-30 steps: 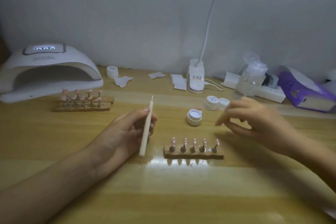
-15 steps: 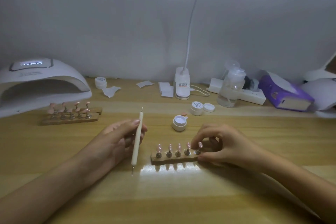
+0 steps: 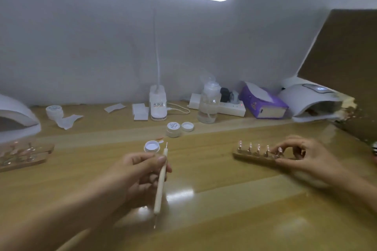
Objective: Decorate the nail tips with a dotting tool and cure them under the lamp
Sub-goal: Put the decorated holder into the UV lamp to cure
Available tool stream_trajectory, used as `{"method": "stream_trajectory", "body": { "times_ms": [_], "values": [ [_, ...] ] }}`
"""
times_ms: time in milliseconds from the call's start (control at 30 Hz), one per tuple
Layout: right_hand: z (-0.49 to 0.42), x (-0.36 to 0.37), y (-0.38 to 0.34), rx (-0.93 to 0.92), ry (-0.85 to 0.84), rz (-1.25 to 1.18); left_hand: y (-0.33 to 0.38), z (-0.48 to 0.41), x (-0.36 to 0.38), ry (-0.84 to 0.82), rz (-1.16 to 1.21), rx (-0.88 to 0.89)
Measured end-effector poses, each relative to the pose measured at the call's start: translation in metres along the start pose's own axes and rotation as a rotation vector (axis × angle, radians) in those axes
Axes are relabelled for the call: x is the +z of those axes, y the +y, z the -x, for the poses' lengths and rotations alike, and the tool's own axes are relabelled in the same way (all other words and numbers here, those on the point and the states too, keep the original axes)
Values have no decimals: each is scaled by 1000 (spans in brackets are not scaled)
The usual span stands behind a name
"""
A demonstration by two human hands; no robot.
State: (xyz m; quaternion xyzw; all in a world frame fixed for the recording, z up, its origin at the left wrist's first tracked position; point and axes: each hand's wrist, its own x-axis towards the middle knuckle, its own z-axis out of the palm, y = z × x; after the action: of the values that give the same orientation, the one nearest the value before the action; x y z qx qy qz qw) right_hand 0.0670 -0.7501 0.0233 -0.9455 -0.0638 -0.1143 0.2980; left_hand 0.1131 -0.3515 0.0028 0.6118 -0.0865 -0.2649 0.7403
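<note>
left hand (image 3: 134,177) pinches a dotting tool (image 3: 161,181) over the middle of the worktop (image 3: 224,210). right hand (image 3: 302,159) grips the nail tip stand (image 3: 255,156) near the right edge, bare wood between them. curing lamp (image 3: 312,100) sits at the right rear corner. jar (image 3: 173,128) label unreadable.

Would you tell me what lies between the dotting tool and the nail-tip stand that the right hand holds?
Nothing: in the head view, only bare table separates the dotting tool from the nail-tip stand.

Left hand (image 3: 132,175) grips dotting tool (image 3: 160,184) center frame; right hand (image 3: 302,159) pinches nail-tip holder (image 3: 255,156) at right on surface (image 3: 224,210).
</note>
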Motion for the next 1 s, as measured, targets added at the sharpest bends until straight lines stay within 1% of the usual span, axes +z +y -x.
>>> {"method": "stream_trajectory", "body": {
  "times_ms": [167, 233, 333, 467, 567, 633, 667, 733, 800, 1000],
  "values": [
    [1, -31, 58, 235, 146, 41, 9, -72, 85, -63, -3, 56],
    [-2, -37, 74, 309, 172, 39, 8, -99, 119, -105, -27, 83],
    [-10, -45, 95, 349, 202, 28, 5, -135, 161, -138, -75, 133],
    [-23, -48, 116, 348, 188, 28, 9, -175, 197, -76, -159, 220],
    [-26, -62, 124, 368, 90, -43, 2, -193, 206, -27, -227, 269],
    [-27, -80, 134, 420, 18, -82, -8, -199, 204, -9, -277, 315],
    [-30, -89, 142, 458, 31, -96, -12, -200, 202, -13, -291, 344],
    [-43, -98, 163, 544, 163, -107, -16, -204, 200, -32, -311, 384],
    [-63, -94, 178, 627, 283, -40, -17, -207, 199, -41, -320, 405],
    [-120, -74, 195, 690, 374, 202, -19, -210, 194, -66, -267, 401]
  ]
}}
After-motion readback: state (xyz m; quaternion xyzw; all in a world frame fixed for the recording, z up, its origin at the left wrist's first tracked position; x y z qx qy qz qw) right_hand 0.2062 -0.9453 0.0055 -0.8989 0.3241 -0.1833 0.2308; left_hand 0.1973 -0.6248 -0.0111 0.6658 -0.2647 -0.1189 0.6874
